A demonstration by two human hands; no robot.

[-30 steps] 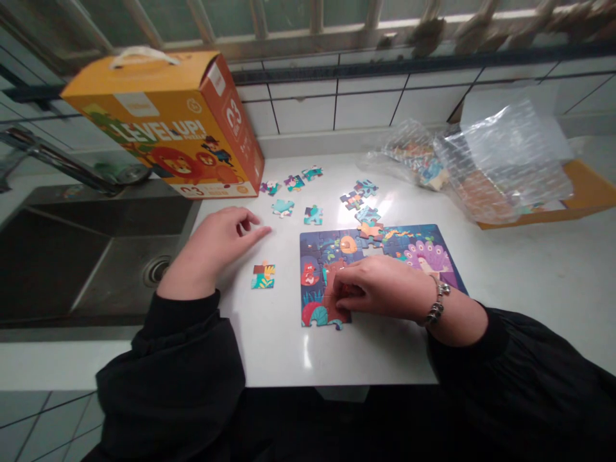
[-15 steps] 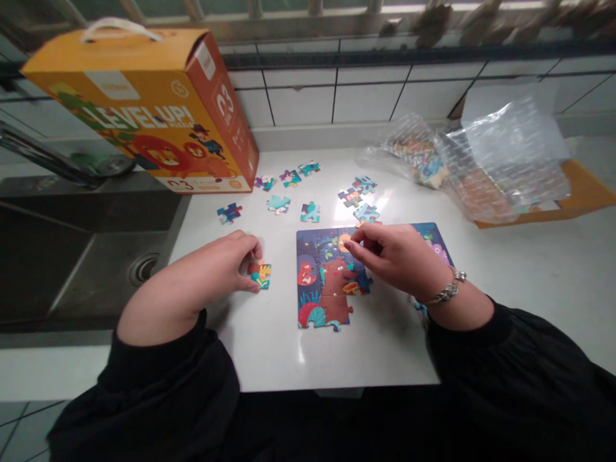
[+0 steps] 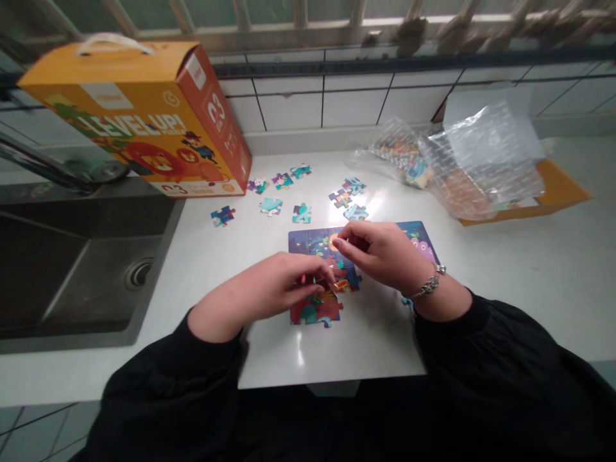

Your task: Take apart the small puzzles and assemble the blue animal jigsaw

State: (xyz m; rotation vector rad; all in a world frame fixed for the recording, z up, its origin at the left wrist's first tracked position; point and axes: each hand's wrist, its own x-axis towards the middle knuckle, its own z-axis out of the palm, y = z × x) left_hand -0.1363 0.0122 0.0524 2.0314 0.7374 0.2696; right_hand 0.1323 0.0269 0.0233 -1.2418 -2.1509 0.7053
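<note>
A partly joined jigsaw puzzle (image 3: 315,314) with a dark blue night scene and a brown bear lies on the white counter. My left hand (image 3: 293,285) is over its lower middle, thumb and fingers closed on a puzzle piece, mostly hidden by the fingers. Just above and to the right, my right hand (image 3: 380,253) hovers over the puzzle's upper part, its thumb and index finger pinched together near the orange sun. Whatever that pinch holds, if anything, is hidden. Under the right wrist, a teal piece (image 3: 408,303) shows in part.
Several loose puzzle pieces (image 3: 272,206) lie behind the puzzle. An orange puzzle box (image 3: 144,128) stands at the back left beside a dark sink (image 3: 110,269). Clear plastic bags (image 3: 466,173) and an open orange box part (image 3: 553,189) lie at the back right.
My left hand has moved right from the counter to over the puzzle, and the piece it touched is gone from that spot. The right hand keeps its pinch. The view has shifted slightly.
</note>
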